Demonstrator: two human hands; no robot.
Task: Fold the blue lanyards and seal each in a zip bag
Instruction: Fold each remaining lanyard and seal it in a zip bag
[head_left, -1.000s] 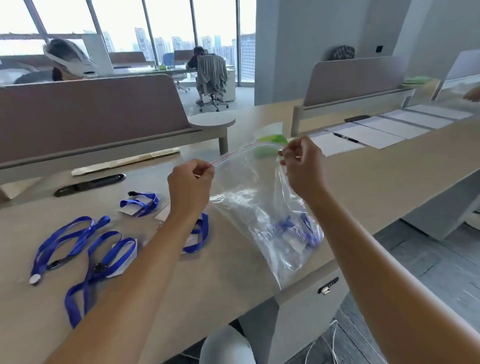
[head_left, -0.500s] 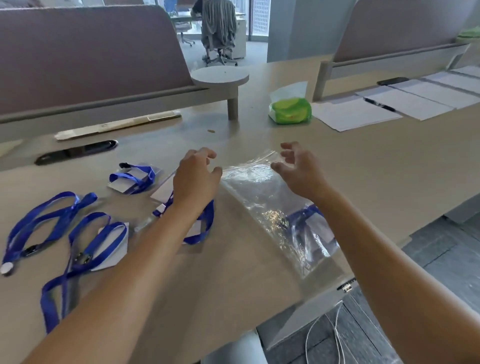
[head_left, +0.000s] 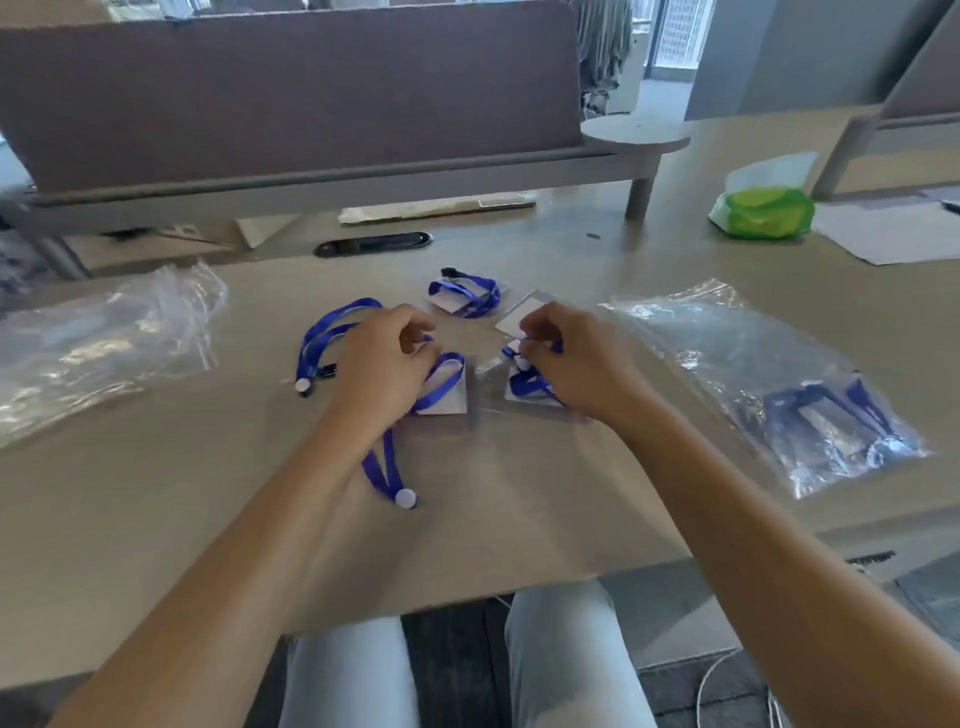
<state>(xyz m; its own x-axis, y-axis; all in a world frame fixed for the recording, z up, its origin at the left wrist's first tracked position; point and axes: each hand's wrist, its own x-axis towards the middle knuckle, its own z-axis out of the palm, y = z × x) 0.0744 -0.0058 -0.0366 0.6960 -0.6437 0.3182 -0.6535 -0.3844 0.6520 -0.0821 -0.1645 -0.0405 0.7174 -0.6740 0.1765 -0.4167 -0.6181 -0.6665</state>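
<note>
Several blue lanyards lie in the middle of the desk. My left hand (head_left: 387, 364) is curled over one blue lanyard (head_left: 387, 470) whose strap trails toward me and ends in a white button. My right hand (head_left: 569, 358) pinches a second lanyard (head_left: 527, 387) that lies on a clear badge sleeve. A folded lanyard (head_left: 467, 293) sits just beyond my hands, and a loose looped one (head_left: 324, 332) lies to the left. A clear zip bag (head_left: 769, 374) with a folded lanyard inside rests at the right.
A pile of empty clear zip bags (head_left: 98, 338) lies at the left. A green tissue pack (head_left: 761, 213) and white papers (head_left: 883, 231) sit at the far right. A grey partition (head_left: 291, 98) runs along the back, with a cable slot (head_left: 371, 243) before it.
Both hands let go of the filled zip bag, which now lies flat at the right. They moved to the lanyards in the middle. The view has tilted down and turned left.
</note>
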